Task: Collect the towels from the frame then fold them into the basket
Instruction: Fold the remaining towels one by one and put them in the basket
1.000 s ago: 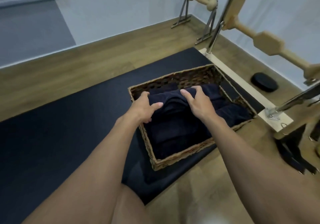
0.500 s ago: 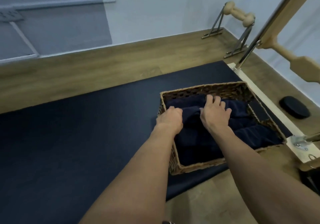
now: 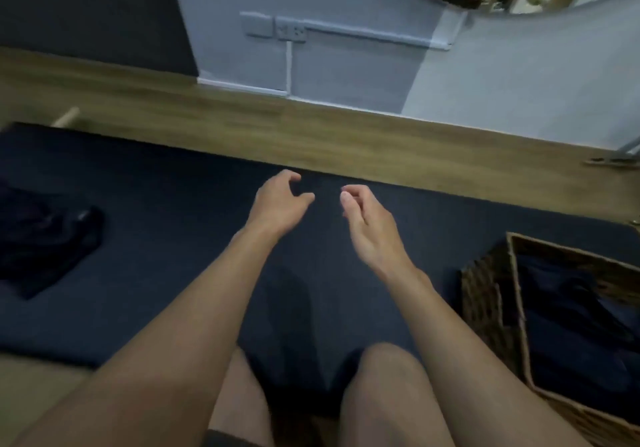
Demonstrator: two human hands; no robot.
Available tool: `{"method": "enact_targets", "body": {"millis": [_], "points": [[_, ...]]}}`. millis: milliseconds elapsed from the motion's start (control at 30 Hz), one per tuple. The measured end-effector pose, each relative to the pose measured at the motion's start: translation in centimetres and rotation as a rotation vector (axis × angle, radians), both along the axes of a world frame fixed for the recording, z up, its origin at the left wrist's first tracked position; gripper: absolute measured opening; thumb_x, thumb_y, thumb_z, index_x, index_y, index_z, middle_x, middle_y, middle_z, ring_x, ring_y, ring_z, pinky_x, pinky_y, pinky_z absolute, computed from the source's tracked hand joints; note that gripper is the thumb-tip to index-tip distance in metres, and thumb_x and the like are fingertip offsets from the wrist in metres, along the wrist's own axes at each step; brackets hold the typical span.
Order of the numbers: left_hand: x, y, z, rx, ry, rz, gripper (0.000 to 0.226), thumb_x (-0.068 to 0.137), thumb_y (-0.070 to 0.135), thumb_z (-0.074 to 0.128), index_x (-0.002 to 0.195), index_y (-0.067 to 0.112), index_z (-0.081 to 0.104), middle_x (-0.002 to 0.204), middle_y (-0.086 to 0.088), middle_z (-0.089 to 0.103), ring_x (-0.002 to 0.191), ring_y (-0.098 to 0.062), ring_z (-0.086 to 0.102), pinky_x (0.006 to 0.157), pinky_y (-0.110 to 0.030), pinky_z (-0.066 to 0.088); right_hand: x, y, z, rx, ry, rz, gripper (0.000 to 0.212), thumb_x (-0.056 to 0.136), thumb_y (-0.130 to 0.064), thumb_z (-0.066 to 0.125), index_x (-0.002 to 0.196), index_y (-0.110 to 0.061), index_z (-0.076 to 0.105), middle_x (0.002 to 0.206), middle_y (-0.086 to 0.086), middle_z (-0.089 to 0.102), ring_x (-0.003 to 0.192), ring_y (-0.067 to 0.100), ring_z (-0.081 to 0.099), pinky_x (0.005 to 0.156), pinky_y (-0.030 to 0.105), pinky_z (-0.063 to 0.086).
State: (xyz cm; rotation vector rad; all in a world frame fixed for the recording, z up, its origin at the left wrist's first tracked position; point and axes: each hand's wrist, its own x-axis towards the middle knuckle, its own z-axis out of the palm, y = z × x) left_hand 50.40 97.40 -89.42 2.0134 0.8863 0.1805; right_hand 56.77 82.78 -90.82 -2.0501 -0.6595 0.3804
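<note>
One rectangular woven wicker basket (image 3: pixel 485 301) stands at the right edge of view on the dark navy floor mat (image 3: pixel 156 273), only partly in frame; inside it lie folded dark navy towels (image 3: pixel 571 325), covering what shows of its bottom, though how many I cannot tell; both arms reach forward over the mat, well clear of the basket; the left hand (image 3: pixel 277 202) is palm down with fingers loosely curled and thumb stretched toward the other hand, its grip slack and holding nothing; the right hand (image 3: pixel 369 230) is turned on edge, thumb uppermost, fingers bent loosely inward, its grip likewise loose around nothing; the two hands are near each other but apart; two bare knees (image 3: pixel 388 377) show at the bottom edge beneath the arms; far to the left on the mat lies a dark crumpled cloth heap (image 3: pixel 48 238), blurred, well apart from hands and basket; beyond the mat runs a strip of wooden plank floor (image 3: pixel 311 135), then a pale grey wall with a white wall socket (image 3: pixel 290 31); nothing lies on the mat between the hands and the heap.
</note>
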Motion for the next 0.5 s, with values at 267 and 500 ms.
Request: {"method": "enact_targets", "body": {"millis": [267, 500], "points": [[-16.5, 18.0, -7.3, -0.008, 0.07, 0.529, 0.05, 0.092, 0.036, 0.063, 0.137, 0.019, 0.049, 0.136, -0.002, 0.052, 0.122, -0.02, 0.051, 0.095, -0.034, 0.046, -12.1, 22.2, -5.0, -0.04, 0.148, 0.415, 0.034, 0.103, -0.041, 0.037, 0.131, -0.025, 0.05, 0.122, -0.008, 0.061, 0.11, 0.009, 0.057, 0.091, 0.026, 0.043], [-27.6, 28.5, -17.2, 0.014, 0.187, 0.891, 0.052, 0.087, 0.042, 0.068, 0.13, 0.017, 0.054, 0.128, -0.008, 0.056, 0.116, -0.026, 0.055, 0.096, -0.036, 0.044, -19.7, 35.3, -13.2, -0.141, 0.221, 0.655, 0.034, 0.104, -0.039, 0.036, 0.131, -0.023, 0.049, 0.123, -0.005, 0.06, 0.11, 0.01, 0.056, 0.085, 0.022, 0.038]]}}
